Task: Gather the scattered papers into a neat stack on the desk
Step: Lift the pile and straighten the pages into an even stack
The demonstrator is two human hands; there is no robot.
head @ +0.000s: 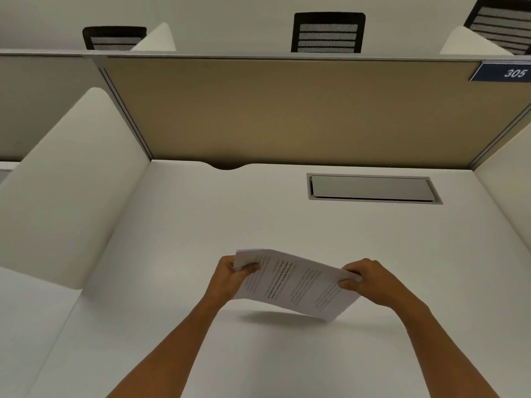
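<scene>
A stack of printed white papers is held in the air a little above the white desk, tilted down to the right, its shadow on the desk below. My left hand grips the stack's left end, thumb on top. At the right end, my right hand pinches the edge between thumb and fingers. No loose sheets lie elsewhere on the desk.
A grey cable hatch is set into the desk at the back right. A tan partition closes the back, white side panels flank the desk. Black chairs stand beyond; a blue "305" sign at upper right.
</scene>
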